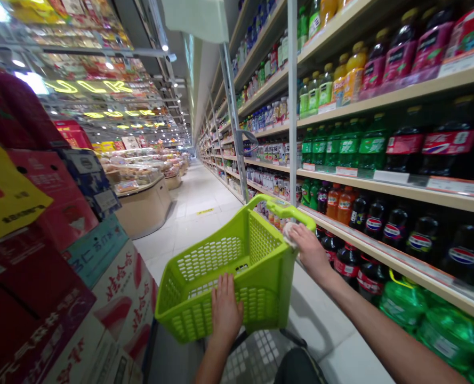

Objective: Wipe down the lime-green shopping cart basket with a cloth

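A lime-green plastic shopping cart (260, 309) with a perforated basket stands side-on in front of me. My left hand (225, 306) is at the near rim of the basket, fingers laid over the edge and the thumb on the outer side. With my right hand (306, 245) I hold a crumpled white cloth (289, 233) against the cart's upper corner, just below the green push handle (280, 208). Part of the cloth is hidden under the fingers. Inside, the basket shows only its slotted floor and walls.
Shelves of drink bottles (375, 136) run along the right, with large green bottles (404, 298) low down beside my right arm. Stacked drink cartons (117, 288) rise close on the left. A tiled aisle (194, 200) leads away past rounded display counters (144, 210).
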Motion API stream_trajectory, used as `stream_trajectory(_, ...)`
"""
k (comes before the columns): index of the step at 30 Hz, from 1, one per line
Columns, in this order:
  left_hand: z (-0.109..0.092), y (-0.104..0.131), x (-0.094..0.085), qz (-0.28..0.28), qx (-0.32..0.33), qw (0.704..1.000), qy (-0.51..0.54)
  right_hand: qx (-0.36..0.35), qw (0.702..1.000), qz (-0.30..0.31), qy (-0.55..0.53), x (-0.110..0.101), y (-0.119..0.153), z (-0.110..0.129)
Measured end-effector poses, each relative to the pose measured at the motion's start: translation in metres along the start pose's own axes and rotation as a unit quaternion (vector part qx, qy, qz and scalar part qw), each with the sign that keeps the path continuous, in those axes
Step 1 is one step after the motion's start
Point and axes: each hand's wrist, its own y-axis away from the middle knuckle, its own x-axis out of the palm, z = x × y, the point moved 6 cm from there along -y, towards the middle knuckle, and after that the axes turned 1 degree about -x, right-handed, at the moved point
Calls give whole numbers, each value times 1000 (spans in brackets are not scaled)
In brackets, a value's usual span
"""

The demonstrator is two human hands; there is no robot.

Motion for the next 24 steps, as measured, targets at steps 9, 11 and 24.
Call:
stream_trajectory(9, 22, 1, -6, 30, -19, 999, -19, -96, 987, 92, -87, 79, 24, 97)
stream_trajectory(11, 38, 2, -7, 31, -50, 998, -34, -56, 994, 68, -66, 61, 13, 70)
stream_trajectory(24, 96, 20, -12, -13, -99, 994, -39, -101, 979, 108, -143, 117, 35, 149)
